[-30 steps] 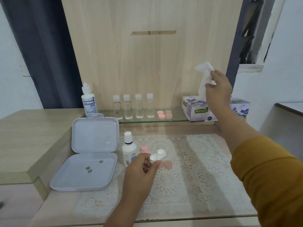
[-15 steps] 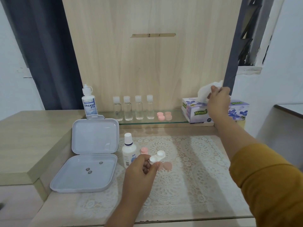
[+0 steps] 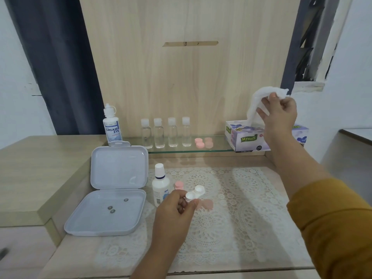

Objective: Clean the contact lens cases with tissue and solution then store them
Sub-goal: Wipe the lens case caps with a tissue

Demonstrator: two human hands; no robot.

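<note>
My left hand (image 3: 174, 210) pinches one cup of a white contact lens case (image 3: 195, 193) above the lace mat. My right hand (image 3: 278, 113) grips a white tissue (image 3: 259, 99) that still runs down into the slot of the tissue box (image 3: 244, 137). A small white solution bottle (image 3: 160, 185) stands upright just left of my left hand. Pink caps lie on the mat: one (image 3: 178, 185) beside the bottle, another (image 3: 206, 204) partly behind my fingers. A white storage box (image 3: 112, 198) lies open at the left with three small dark pieces inside.
A glass shelf (image 3: 213, 151) at the back carries several small clear bottles (image 3: 166, 132) and pink caps (image 3: 203, 142). A larger "Dream Eye" bottle (image 3: 112, 125) stands at the shelf's left end. A raised wooden ledge (image 3: 30, 178) borders the left side. A lace mat (image 3: 231, 208) covers the table.
My right hand dropped to the tissue box, then rose again to the right with a tissue drawn up from the slot. My left hand has kept the lens case in place.
</note>
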